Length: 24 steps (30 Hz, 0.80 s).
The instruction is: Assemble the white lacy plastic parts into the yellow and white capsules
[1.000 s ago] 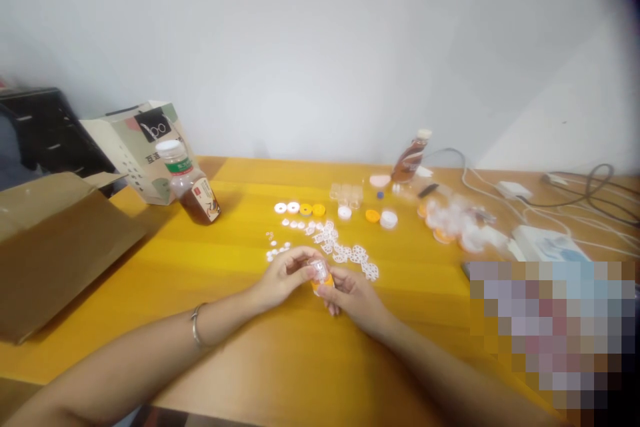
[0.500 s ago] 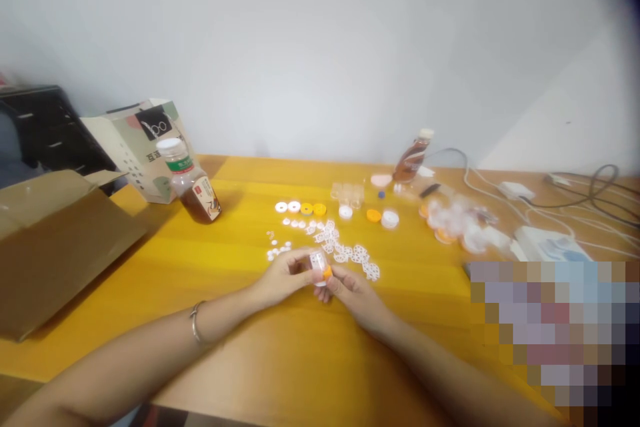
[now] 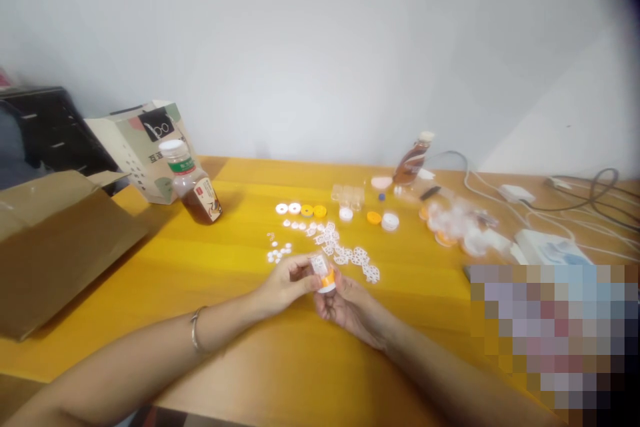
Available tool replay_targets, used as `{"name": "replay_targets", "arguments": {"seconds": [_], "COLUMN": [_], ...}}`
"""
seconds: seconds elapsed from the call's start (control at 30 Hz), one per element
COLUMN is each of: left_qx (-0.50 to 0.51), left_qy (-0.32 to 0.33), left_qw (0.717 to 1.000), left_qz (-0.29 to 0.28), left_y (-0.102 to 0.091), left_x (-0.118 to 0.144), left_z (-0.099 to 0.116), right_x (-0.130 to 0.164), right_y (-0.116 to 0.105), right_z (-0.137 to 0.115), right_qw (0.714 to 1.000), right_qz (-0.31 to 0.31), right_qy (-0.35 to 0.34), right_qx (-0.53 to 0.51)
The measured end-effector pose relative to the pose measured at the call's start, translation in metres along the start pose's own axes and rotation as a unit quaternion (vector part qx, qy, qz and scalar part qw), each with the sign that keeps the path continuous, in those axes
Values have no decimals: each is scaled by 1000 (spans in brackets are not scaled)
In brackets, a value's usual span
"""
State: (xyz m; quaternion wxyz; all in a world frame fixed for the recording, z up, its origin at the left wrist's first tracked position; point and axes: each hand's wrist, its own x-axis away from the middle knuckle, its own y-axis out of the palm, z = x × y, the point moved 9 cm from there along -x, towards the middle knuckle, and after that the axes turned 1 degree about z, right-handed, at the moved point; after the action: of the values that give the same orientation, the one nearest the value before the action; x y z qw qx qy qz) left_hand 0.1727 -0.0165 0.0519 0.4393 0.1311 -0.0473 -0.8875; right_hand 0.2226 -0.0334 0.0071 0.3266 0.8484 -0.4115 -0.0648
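Observation:
Between my two hands is a small clear container with an orange band and a white end [image 3: 326, 279], tilted, its white end toward me. My left hand [image 3: 293, 283] grips it from the left, thumb across its side. From the right, my right hand [image 3: 353, 303] holds it too, fingers curled beneath. Just beyond lie white openwork discs [image 3: 357, 255], loosely overlapping. Small white round pieces [image 3: 280, 252] are scattered left of them. Farther back, white rings [image 3: 289, 209] and yellow rings [image 3: 313, 211] form a row, with several small white caps [image 3: 295, 225] in front.
An open cardboard box [image 3: 65, 247], a paper bag [image 3: 145, 153] and a large drink bottle [image 3: 193, 190] stand at left. Toward the back are clear cups [image 3: 349, 195] and a brown bottle [image 3: 413, 159]. Plastic-wrapped parts [image 3: 457, 223] and cables [image 3: 595, 193] occupy the right.
The container has turned in my hands, so more of its orange band and white end shows. My right hand has shifted slightly down, its fingers lower under the container.

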Motion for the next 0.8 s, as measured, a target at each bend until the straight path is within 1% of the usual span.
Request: {"name": "replay_targets", "arguments": {"seconds": [0.07, 0.17, 0.27, 0.37, 0.43, 0.53, 0.6, 0.7, 0.77, 0.8], "left_qx": [-19, -46, -47, -41, -35, -26, -39, -103, -196, -250], "left_qy": [8, 12, 16, 29, 29, 37, 51, 67, 72, 76], "left_qw": [1000, 998, 997, 995, 995, 996, 993, 983, 964, 950], "left_qz": [14, 33, 58, 91, 90, 82, 94, 138, 167, 172], "left_y": [-3, -7, -12, -19, -20, -20, -24, -32, -35, -34], "left_x": [0, -1, 0, 0, 0, -3, -3, 0, 4, 6], "left_z": [2, 1, -3, -7, -10, -13, -12, -11, -6, -2], "right_x": [1, 1, 1, 0, -1, -1, -1, 0, 0, -1], "right_y": [-3, -4, -5, -6, -6, -1, 1, 1, 0, -1], "right_z": [-4, -13, -23, -28, -29, -30, -32, -36, -34, -31], "right_qw": [999, 994, 980, 964, 961, 960, 961, 961, 961, 961], "right_qz": [17, 33, 59, 86, 83, 54, 33, 26, 24, 21], "right_qy": [-15, -54, -100, -121, -124, -129, -129, -126, -116, -111], "right_qx": [22, 84, 163, 220, 234, 242, 244, 245, 249, 254]}}
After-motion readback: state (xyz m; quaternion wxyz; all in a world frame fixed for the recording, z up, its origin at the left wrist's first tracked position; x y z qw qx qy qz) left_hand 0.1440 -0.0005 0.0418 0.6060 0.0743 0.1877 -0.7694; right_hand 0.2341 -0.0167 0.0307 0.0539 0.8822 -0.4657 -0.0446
